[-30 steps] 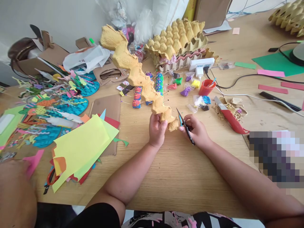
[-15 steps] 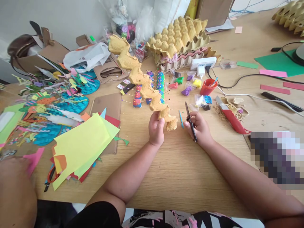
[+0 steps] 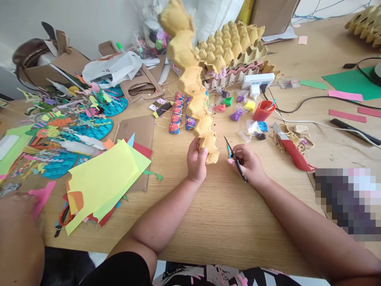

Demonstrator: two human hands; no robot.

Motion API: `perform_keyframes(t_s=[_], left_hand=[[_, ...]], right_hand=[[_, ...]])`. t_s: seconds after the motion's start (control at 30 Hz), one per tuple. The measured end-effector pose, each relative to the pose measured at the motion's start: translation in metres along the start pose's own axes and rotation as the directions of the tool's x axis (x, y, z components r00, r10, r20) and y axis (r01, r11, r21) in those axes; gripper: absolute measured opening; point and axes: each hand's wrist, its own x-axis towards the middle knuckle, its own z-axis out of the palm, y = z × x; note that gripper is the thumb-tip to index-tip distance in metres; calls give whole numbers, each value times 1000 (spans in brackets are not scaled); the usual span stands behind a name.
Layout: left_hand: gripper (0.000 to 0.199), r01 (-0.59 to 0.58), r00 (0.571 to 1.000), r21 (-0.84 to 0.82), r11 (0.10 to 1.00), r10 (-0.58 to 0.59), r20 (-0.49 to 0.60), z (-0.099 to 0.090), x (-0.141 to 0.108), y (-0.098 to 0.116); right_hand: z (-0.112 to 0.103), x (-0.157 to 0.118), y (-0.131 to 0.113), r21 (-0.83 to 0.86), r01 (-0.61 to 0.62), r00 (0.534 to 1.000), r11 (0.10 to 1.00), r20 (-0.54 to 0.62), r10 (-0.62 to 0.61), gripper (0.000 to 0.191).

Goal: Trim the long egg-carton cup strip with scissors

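My left hand [image 3: 197, 163] is closed round the lower end of a long yellow egg-carton strip [image 3: 195, 85], a single row of bumpy cups that rises away from me. In my right hand [image 3: 249, 163] is a pair of black scissors [image 3: 238, 162], seen nearly edge-on, with the point toward the far side of the table. A small light-blue tool [image 3: 229, 150] lies just beyond the right fingers. Behind the strip stand painted egg-carton caterpillars, one of them red and blue [image 3: 176, 113], with pins stuck in them. The strip partly hides the others.
Stacked egg trays [image 3: 232, 43] stand at the back. An orange cup [image 3: 263, 111], bagged clay [image 3: 236, 114] and a red-handled knife [image 3: 294, 153] lie right. Yellow paper [image 3: 107, 174] and paper crafts [image 3: 59, 127] cover the left side. Another person's arm [image 3: 19, 234] reaches in at lower left.
The egg-carton strip has swung from leaning left to more upright, its far end higher and further right. My right hand has tilted the scissors a little further left.
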Motion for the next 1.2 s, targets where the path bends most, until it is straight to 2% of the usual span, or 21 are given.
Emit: perform_keyframes(t_s=[0.4, 0.67, 0.87, 1.2], left_hand=[[40, -51, 999, -87, 995, 49, -24, 2, 1, 1], [43, -56, 998, -73, 996, 54, -26, 2, 0, 1], [38, -73, 997, -87, 994, 72, -17, 2, 0, 2], [45, -70, 998, -72, 995, 70, 1, 1, -1, 4]], right_hand=[[1, -5, -9, -21, 35, 990, 999, 134, -31, 40], [1, -5, -9, -13, 10, 990, 1000, 142, -8, 39], [1, -5, -10, -7, 2, 990, 1000, 139, -1, 40], [2, -3, -9, 72, -46, 991, 996, 130, 37, 42]])
